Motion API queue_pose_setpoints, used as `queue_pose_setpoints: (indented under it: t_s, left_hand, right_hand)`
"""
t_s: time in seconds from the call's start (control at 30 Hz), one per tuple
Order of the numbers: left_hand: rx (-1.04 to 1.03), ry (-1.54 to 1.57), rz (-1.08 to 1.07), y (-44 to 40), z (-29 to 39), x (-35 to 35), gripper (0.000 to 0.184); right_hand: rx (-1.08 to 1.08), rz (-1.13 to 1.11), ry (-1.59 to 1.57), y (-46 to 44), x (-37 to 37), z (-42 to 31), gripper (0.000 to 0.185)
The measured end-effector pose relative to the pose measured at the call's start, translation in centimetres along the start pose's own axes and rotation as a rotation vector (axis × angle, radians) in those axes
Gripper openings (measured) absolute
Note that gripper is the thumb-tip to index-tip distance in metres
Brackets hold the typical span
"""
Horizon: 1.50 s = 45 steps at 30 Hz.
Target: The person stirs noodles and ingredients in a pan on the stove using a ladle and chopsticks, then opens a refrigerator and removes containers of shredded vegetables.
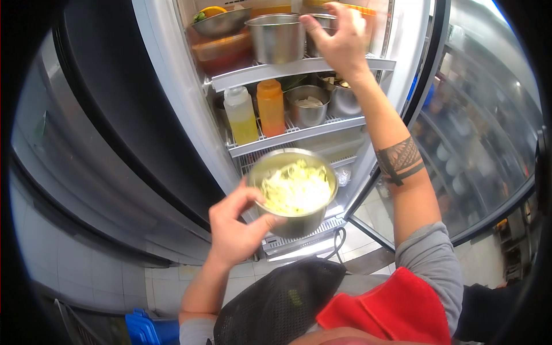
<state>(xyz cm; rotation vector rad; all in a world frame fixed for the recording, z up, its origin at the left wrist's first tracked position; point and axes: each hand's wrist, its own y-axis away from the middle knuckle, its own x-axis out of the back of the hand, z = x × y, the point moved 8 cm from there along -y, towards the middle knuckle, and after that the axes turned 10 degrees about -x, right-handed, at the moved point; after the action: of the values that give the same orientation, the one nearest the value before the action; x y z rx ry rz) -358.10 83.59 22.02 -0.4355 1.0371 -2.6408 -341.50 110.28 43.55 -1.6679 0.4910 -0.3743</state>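
My left hand (238, 221) grips the near-left rim of a round steel pot (299, 225), thumb and fingers closed on its edge. Inside lies a pale green and white shredded vegetable (296, 187), its exact kind unclear. My right hand (342, 43) is raised at the refrigerator's top shelf, thumb and fingers apart. Its thumb is by the right rim of another steel pot (278, 43); whether they touch I cannot tell. A further metal container (323, 24) sits partly hidden behind that hand.
The refrigerator's glass door (477, 132) stands open at right. On the middle shelf are a yellow-filled squeeze bottle (240, 118), an orange one (270, 109) and a small steel pot (309, 109). A metal bowl (223, 24) sits top left. A cable (339, 244) runs below.
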Motion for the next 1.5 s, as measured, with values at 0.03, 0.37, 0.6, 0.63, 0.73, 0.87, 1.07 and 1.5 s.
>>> queue_pose_setpoints:
  t_s: [0.03, 0.37, 0.6, 0.63, 0.73, 0.87, 1.07, 1.5]
  left_hand:
    - [-0.005, 0.083, 0.052, -1.2, 0.8, 0.4, 0.03]
    - [-0.272, 0.073, 0.107, -8.7, 7.0, 4.7, 0.024]
    - [-0.236, 0.094, 0.136, -8.5, 6.0, 4.6, 0.024]
    - [-0.225, 0.084, 0.139, -8.6, 6.0, 4.6, 0.024]
    - [-0.233, 0.078, 0.158, -9.4, 6.5, 5.2, 0.023]
    - [-0.254, 0.104, 0.184, -11.0, 7.7, 6.3, 0.023]
    - [-0.29, -0.005, 0.234, -13.5, 9.6, 7.7, 0.021]
    - [-0.278, -0.229, 0.273, -21.0, 10.6, 6.9, 0.034]
  right_hand:
    - [0.103, 0.105, 0.15, -0.3, 1.0, 0.2, 0.086]
    - [0.023, -0.068, 0.1, -2.3, 1.5, 2.8, 0.08]
    - [-0.487, -0.516, 0.437, -1.1, -2.6, 7.6, 0.084]
    - [-0.534, -0.539, 0.261, -1.2, -2.8, 8.2, 0.082]
    - [-0.371, -0.459, 0.207, -3.2, -1.7, 7.7, 0.076]
    - [-0.351, -0.351, 0.148, -6.1, 0.7, 6.0, 0.054]
    - [-0.382, -0.376, 0.082, -9.3, 5.7, 3.5, 0.053]
    - [-0.413, -0.389, 0.071, -6.2, 15.0, 1.6, 0.05]
